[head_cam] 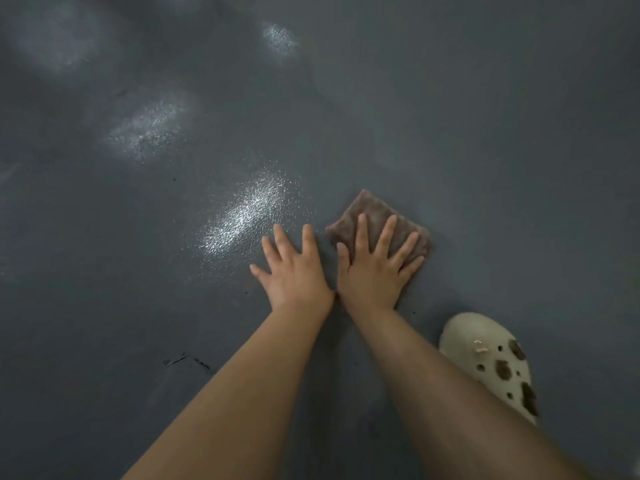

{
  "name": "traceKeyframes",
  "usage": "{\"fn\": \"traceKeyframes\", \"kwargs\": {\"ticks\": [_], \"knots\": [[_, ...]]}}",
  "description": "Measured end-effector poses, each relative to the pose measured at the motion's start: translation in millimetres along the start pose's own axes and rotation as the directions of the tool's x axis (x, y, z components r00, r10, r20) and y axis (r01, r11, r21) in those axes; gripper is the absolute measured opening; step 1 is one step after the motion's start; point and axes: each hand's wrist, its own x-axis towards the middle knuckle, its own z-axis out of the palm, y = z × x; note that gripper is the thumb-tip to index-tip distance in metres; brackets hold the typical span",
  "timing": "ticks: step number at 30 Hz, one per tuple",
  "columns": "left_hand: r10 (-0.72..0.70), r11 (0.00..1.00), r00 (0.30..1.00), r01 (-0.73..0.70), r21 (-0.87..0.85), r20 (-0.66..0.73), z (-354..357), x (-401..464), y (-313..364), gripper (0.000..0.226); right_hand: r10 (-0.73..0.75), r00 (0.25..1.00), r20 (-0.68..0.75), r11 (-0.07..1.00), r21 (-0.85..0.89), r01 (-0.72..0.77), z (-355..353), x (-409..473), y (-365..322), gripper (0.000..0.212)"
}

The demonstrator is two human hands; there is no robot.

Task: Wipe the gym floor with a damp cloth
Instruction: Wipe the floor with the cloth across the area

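Right hand (pixel 372 268) flat, fingers spread and straight on the brown-pink folded square cloth (pixel 381 220): pressing, not gripping, probably to load the whole pad. Left hand (pixel 294 268) also flat and empty on the dark grey textured gym floor (pixel 485 133), just beside the right one, likely a brace. Cloth sits at 1 o'clock from the wrists, a corner pointing to 11; no clear long axis. Cream perforated clog (pixel 491 362) at 5 o'clock.

text: none legible | labels: none | numbers: none
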Motion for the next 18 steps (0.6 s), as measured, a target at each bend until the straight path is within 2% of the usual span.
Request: {"fn": "traceKeyframes", "kwargs": {"ticks": [3, 6, 10, 15, 18], "knots": [[0.034, 0.996, 0.999, -0.037, 0.076, 0.035, -4, 14, 13, 0.105, -0.06, 0.993, 0.1, 0.998, -0.014, 0.061, -6, 30, -3, 0.062], [0.046, 0.993, 0.992, -0.058, 0.105, 0.114, -6, 19, 20, 0.121, -0.183, 0.976, 0.115, 0.981, -0.046, 0.189, -24, 70, -1, 0.064], [0.047, 0.99, 0.99, -0.064, 0.122, 0.137, -7, 20, 23, 0.125, -0.33, 0.932, 0.153, 0.926, -0.139, 0.351, -33, 109, -10, 0.065], [0.03, 0.993, 0.989, -0.046, 0.113, 0.144, -8, 22, 27, 0.125, -0.405, 0.902, 0.148, 0.896, -0.133, 0.424, -37, 138, -20, 0.062], [0.029, 0.992, 0.989, -0.046, 0.113, 0.145, -9, 22, 27, 0.125, -0.36, 0.926, 0.117, 0.923, -0.098, 0.371, -39, 149, -15, 0.059]]}}
